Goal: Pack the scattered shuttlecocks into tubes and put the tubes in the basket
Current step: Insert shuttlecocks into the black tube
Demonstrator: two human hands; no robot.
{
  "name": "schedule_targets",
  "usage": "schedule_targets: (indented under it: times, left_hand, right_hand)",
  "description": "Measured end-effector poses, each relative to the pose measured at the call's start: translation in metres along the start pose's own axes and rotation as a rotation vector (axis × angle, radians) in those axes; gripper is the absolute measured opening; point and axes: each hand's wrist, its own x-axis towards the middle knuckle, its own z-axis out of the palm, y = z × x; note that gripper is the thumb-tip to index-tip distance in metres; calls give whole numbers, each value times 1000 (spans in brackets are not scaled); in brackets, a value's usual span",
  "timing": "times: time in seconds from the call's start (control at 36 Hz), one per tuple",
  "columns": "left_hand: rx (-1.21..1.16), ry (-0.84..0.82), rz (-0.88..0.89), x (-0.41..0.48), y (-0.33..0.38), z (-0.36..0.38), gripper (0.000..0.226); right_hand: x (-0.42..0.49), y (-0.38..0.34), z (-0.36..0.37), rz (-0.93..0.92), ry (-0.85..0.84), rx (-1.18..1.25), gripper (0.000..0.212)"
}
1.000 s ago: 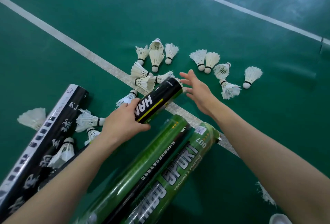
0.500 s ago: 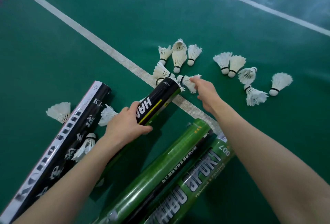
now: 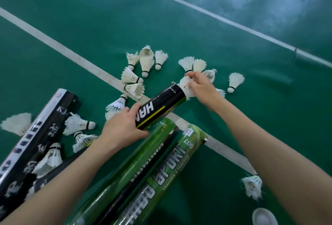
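Observation:
My left hand (image 3: 124, 128) grips the lower part of a black tube with white letters and a yellow stripe (image 3: 162, 105), held tilted above the floor. At the tube's open upper end my right hand (image 3: 202, 87) pinches a white shuttlecock (image 3: 186, 88), whose feathers stick out of the mouth. Several loose white shuttlecocks (image 3: 146, 61) lie on the green floor beyond the tube, and more (image 3: 79, 124) lie at the left. No basket is in view.
Two green tubes (image 3: 172, 158) lie side by side below my hands. A long black tube with white characters (image 3: 36, 135) lies at the left. One shuttlecock (image 3: 252, 186) and a white cap (image 3: 263, 216) lie at the lower right. White court lines cross the floor.
My right hand picked a shuttlecock off the floor near the tube's mouth and brought it to the open end. My left hand kept hold of the tube.

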Motion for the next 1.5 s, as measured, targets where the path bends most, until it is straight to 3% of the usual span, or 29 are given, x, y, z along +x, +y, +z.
schedule_targets:
  times: [0.22, 0.31, 0.42, 0.5, 0.72, 1.03, 1.39, 1.5]
  left_hand:
    - [30, -17, 108, 10, 50, 12, 91]
    - [70, -49, 117, 22, 71, 17, 89]
    - [76, -72, 112, 41, 91, 20, 82]
    - [101, -82, 112, 56, 101, 21, 77]
    - [109, -113, 111, 87, 123, 20, 74]
    - [207, -89, 113, 93, 129, 26, 74]
    - [220, -37, 75, 86, 103, 30, 82]
    - [204, -11, 60, 79, 97, 30, 83]
  right_hand:
    - [-21, 21, -23, 124, -92, 188, 69]
    - [-20, 38, -30, 142, -26, 215, 62]
    - [-9, 52, -53, 220, 221, 355, 41]
    - [7, 76, -70, 256, 336, 150, 24]
    - [53, 112, -92, 406, 345, -303, 53]
    - [85, 139, -115, 456, 251, -406, 85]
    - [55, 153, -99, 308, 511, -280, 47]
    - [39, 142, -97, 162, 554, -396, 30]
